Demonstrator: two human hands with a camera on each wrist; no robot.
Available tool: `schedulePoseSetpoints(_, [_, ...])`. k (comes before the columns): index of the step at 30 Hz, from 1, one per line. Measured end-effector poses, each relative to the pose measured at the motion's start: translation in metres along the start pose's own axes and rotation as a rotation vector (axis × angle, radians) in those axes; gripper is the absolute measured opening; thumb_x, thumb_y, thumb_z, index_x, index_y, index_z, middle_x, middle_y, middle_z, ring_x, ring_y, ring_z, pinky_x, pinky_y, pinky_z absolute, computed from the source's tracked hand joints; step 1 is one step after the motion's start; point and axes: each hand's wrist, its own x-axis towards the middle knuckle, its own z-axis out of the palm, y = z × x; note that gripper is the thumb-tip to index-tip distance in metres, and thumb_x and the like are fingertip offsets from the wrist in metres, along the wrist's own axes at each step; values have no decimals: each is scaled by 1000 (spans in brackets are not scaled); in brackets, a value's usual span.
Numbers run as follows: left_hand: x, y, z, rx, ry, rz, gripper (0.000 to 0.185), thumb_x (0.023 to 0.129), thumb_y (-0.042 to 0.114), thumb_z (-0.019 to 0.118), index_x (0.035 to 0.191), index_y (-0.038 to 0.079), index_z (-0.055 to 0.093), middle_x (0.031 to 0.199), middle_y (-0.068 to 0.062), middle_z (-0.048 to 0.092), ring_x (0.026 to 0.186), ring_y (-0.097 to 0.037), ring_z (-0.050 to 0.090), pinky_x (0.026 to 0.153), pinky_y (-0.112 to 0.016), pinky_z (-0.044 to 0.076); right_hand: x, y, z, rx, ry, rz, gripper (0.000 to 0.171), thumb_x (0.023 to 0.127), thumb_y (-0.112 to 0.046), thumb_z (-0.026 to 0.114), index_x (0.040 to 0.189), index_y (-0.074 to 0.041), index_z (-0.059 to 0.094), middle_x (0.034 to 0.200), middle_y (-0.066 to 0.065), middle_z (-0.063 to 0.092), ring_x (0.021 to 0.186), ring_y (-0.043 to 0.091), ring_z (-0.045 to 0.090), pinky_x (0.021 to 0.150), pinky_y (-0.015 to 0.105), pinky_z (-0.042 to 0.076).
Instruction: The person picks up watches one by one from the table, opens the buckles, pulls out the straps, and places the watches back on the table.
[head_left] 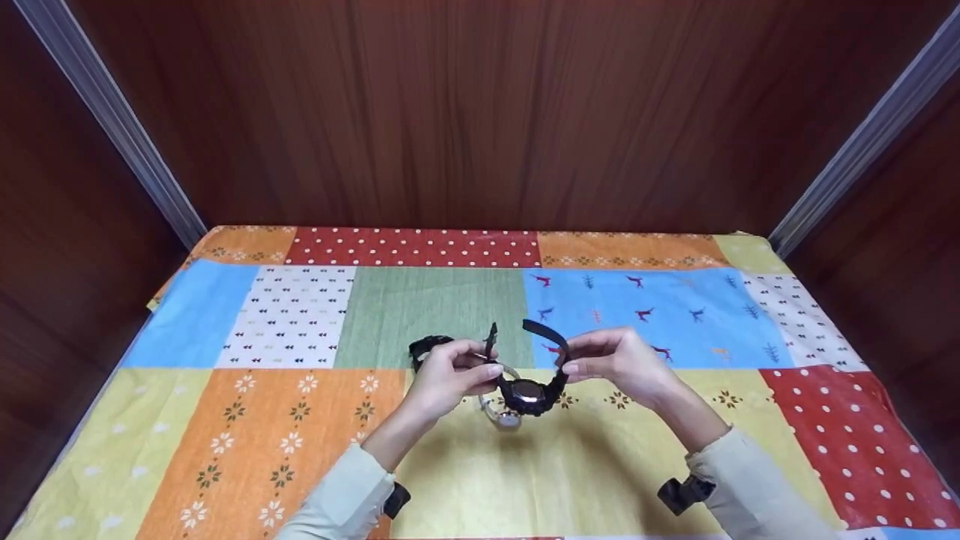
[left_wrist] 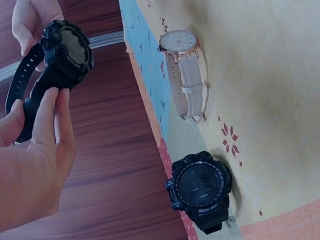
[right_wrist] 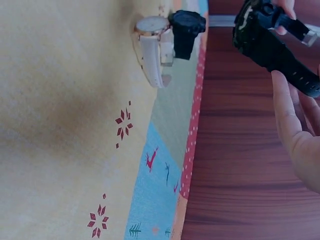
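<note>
Black sports watch (head_left: 527, 394), chunky and dark-faced, hangs in the air between both hands, just above the patchwork tablecloth (head_left: 255, 450), near its middle. Its two strap ends stick upward on either side of the case. The left hand (head_left: 448, 379) pinches one strap between thumb and fingers, and in the left wrist view those fingers (left_wrist: 49, 112) lie straight along the band just under the case. The right hand (head_left: 616, 360) curls round the other strap, its fingertips meeting the band close to the case; the right wrist view shows the same watch (right_wrist: 260, 35) held up against the wooden wall.

Directly below the raised watch, a white-strapped watch (left_wrist: 185, 70) with a pale round dial lies flat on a yellow patch. Just beside it, towards the left hand, a second black watch (left_wrist: 200, 186) rests on the cloth, face up. Dark brown wood panelling (head_left: 480, 112) closes the space behind and at both sides of the table.
</note>
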Motion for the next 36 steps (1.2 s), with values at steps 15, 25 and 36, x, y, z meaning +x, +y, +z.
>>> schedulePoseSetpoints(15, [7, -10, 3, 16, -21, -68, 27, 84, 2, 63, 106, -12, 56, 90, -15, 61, 80, -23, 64, 71, -32, 53, -2, 6, -2, 191, -10, 44, 36, 83, 8, 59, 113, 24, 47, 94, 19, 65, 88, 29, 63, 81, 45, 48])
schedulePoseSetpoints(25, [14, -12, 8, -18, -18, -151, 31, 85, 3, 62, 110, -12, 53, 92, -16, 59, 77, -21, 63, 73, -33, 53, -1, 12, -5, 207, 18, 93, 42, 83, 7, 59, 116, 25, 42, 94, 16, 65, 90, 29, 63, 82, 43, 48])
schedulePoseSetpoints(36, [28, -19, 20, -78, -10, -221, 32, 86, 2, 60, 113, -11, 50, 93, -17, 56, 74, -21, 62, 75, -34, 52, 1, 18, -19, 305, 40, 107, 24, 83, 9, 57, 106, 15, 56, 90, 19, 64, 85, 26, 64, 82, 46, 48])
